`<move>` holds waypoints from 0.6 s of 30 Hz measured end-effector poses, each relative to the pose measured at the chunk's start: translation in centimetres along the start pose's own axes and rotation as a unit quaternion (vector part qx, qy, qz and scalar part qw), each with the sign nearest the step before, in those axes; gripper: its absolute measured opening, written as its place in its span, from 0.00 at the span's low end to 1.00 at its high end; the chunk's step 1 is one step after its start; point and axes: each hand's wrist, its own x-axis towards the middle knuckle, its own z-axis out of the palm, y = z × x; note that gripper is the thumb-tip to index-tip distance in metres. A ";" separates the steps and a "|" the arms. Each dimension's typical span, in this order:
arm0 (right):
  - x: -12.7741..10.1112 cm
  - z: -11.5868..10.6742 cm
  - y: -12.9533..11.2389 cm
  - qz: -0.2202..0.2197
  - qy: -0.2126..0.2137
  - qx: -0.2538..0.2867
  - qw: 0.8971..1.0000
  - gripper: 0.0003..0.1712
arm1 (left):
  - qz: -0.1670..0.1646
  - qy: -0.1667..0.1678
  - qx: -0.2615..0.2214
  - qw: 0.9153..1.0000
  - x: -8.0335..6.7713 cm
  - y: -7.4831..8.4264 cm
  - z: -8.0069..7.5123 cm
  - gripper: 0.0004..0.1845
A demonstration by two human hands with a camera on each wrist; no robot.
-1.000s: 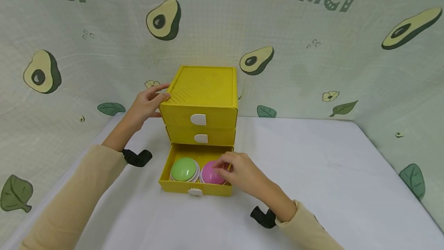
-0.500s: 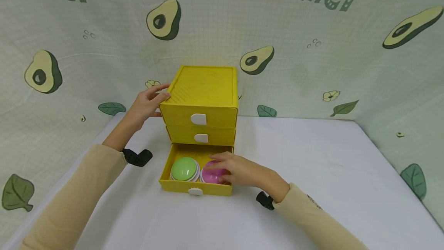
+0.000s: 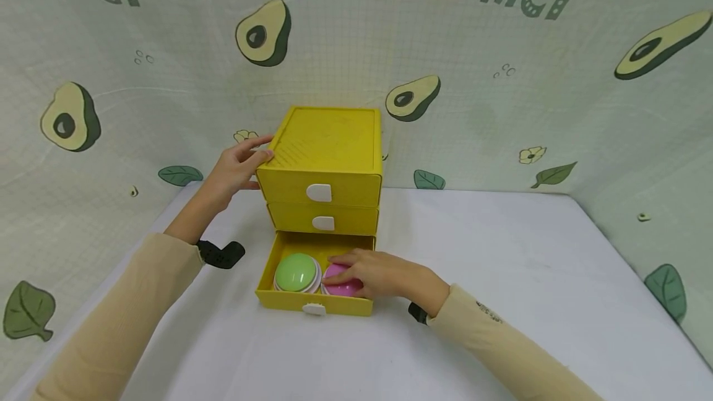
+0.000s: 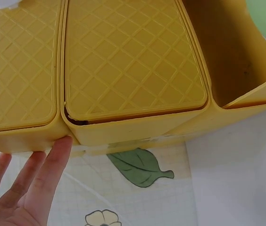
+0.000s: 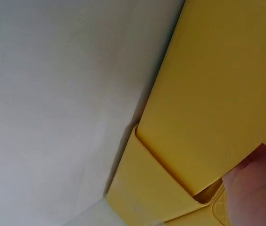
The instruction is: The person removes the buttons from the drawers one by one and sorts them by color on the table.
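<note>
A yellow three-drawer box (image 3: pixel 328 141) stands on the table, its bottom drawer (image 3: pixel 314 302) pulled out. In that drawer sit a green domed button (image 3: pixel 295 272) with a white rim and, to its right, a pink domed button (image 3: pixel 341 288). My right hand (image 3: pixel 381 274) grips the pink button from above, its fingers over the dome's top and left side, covering much of it. Up at the box's left side, my left hand (image 3: pixel 236 169) rests its thumb on the top edge. In the left wrist view its straight fingers (image 4: pixel 43 181) touch the side wall.
The top drawer (image 3: pixel 289 187) and middle drawer (image 3: pixel 289 216) are closed, each with a white pull tab. A white cloth covers the table (image 3: pixel 473 252). Right behind the box hangs a pale curtain (image 3: pixel 345 30) with avocado prints.
My right hand has moved left and lower over the pink button, its fingers spreading and then settling around the dome. The left hand and the box have stayed in place.
</note>
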 end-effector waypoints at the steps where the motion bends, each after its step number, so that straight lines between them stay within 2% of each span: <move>1: 0.0 0.0 0.0 0.001 0.001 0.002 1.000 0.28 | 0.001 0.000 0.000 1.000 0.0 0.0 0.0 0.31; 18: -0.1 0.2 0.2 -0.013 0.027 0.026 0.999 0.24 | 0.001 -0.002 0.001 1.000 0.1 0.1 0.0 0.31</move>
